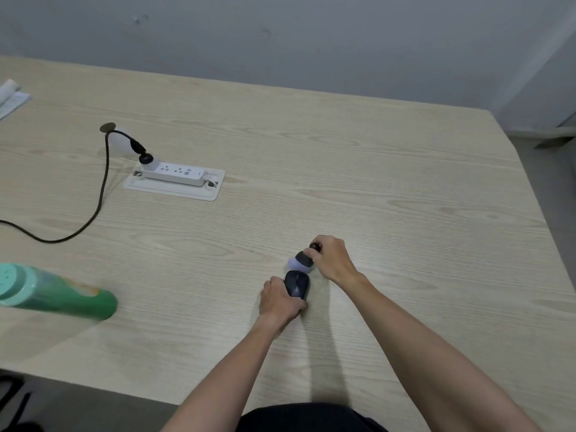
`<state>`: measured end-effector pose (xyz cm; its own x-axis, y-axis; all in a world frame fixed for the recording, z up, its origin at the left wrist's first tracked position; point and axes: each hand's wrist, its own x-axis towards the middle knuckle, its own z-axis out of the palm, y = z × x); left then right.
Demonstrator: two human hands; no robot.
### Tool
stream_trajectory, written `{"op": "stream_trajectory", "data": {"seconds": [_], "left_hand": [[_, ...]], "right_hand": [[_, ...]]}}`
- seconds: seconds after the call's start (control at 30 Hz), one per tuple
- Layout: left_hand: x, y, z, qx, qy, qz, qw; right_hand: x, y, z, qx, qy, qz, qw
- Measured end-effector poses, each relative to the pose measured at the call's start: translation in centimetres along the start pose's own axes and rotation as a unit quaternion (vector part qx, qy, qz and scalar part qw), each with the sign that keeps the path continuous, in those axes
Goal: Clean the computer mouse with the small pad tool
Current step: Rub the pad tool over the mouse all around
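A dark computer mouse [297,283] lies on the light wooden table [374,182], near its front edge. My left hand [279,299] grips the mouse from its left and rear side. My right hand [332,258] is closed around a small pad tool [300,260] with a dark collar, a dark knob at the top and a pale round pad. The pad points down and left and sits at the mouse's front end, touching or nearly touching it.
A white power strip [174,173] sits in a white recessed tray, with a black cable [99,198] running off to the left edge. A green bottle [59,296] lies at the left. Papers [11,96] rest at the far left corner.
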<state>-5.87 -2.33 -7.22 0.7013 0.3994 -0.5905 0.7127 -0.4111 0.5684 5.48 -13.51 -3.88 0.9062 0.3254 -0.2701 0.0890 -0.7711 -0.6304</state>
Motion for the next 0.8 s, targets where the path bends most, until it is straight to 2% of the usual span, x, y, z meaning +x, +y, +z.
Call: {"op": "stream_trajectory", "data": {"seconds": [0.1,0.17,0.23,0.3,0.37,0.47,0.53,0.6,0.67,0.73,0.8], "left_hand": [[0.0,-0.2,0.0,-0.008,-0.001,0.003,1.0],[0.0,-0.2,0.0,-0.013,-0.003,0.005,1.0],[0.0,-0.1,0.1,-0.015,-0.001,0.008,1.0],[0.1,-0.1,0.1,-0.015,0.0,0.008,1.0],[0.0,-0.2,0.1,-0.017,-0.002,0.008,1.0],[0.0,-0.3,0.0,-0.018,-0.003,0.008,1.0],[-0.1,-0.3,0.1,-0.017,0.002,0.01,1.0],[-0.1,-0.3,0.1,-0.013,0.005,0.011,1.0],[-0.2,-0.3,0.1,-0.012,0.008,0.011,1.0],[-0.4,-0.4,0.2,-0.002,0.018,0.023,1.0],[-0.9,-0.5,0.6,0.037,0.037,0.055,0.997]], "right_hand": [[-0.3,-0.2,0.2,-0.028,-0.036,-0.004,0.999],[-0.4,-0.5,0.1,-0.086,-0.006,-0.006,0.996],[-0.2,-0.9,0.2,-0.053,0.007,-0.017,0.998],[-0.3,-1.3,0.1,0.007,-0.026,-0.024,0.999],[-0.6,-1.5,0.2,-0.015,-0.057,-0.018,0.998],[-0.9,-1.0,0.2,-0.075,0.006,0.023,0.997],[-1.1,-0.7,0.1,-0.082,0.041,0.021,0.996],[-1.4,-0.6,-0.1,-0.027,0.013,0.017,0.999],[-1.8,-0.3,-0.1,-0.048,-0.007,0.016,0.999],[-2.2,0.3,-0.3,-0.104,0.022,0.027,0.994],[-2.4,0.8,-0.4,-0.068,0.043,0.039,0.996]]}}
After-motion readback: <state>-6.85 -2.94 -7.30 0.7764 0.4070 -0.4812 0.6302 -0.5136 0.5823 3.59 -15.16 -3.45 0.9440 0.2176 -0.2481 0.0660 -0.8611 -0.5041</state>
